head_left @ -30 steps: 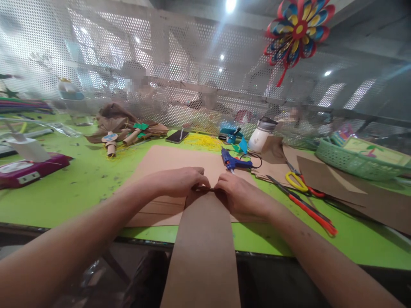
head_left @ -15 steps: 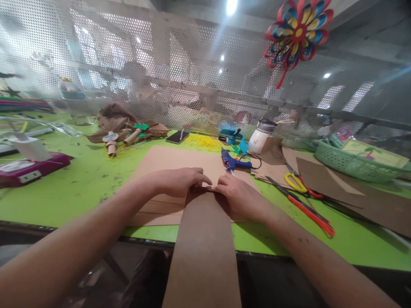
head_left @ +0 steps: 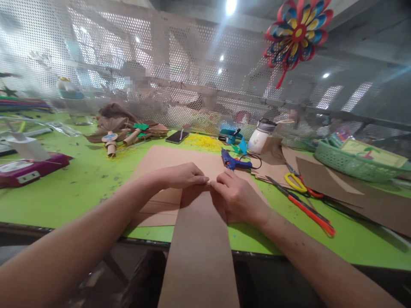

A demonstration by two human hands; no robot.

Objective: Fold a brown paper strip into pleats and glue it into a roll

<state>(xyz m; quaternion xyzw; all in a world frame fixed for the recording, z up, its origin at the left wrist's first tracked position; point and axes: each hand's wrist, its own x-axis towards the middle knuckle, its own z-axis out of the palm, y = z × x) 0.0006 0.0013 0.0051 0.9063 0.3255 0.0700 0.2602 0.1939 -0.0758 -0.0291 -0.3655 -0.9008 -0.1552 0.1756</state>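
Both hands work the far end of a long, flat strip of brown paper [head_left: 201, 252], which crosses the tabletop's near edge toward the person.
The left hand [head_left: 184, 175] and right hand [head_left: 239, 194] are nearly closed, fingers bent and fingertips almost meeting, pinching the strip's far end over a wide tan paper sheet [head_left: 189, 155]; the thumbs are partly hidden. The sheet's near border stops short of the front edge of the bright green tabletop [head_left: 80, 171]. A broad green stretch separates the left forearm from a purple power strip [head_left: 48, 167]. On the right, room is tighter: a blue glue gun [head_left: 236, 163] lies just beyond the knuckles, and a narrower green band parts the forearm from a dark-bladed tool with an orange-red handle [head_left: 311, 215].
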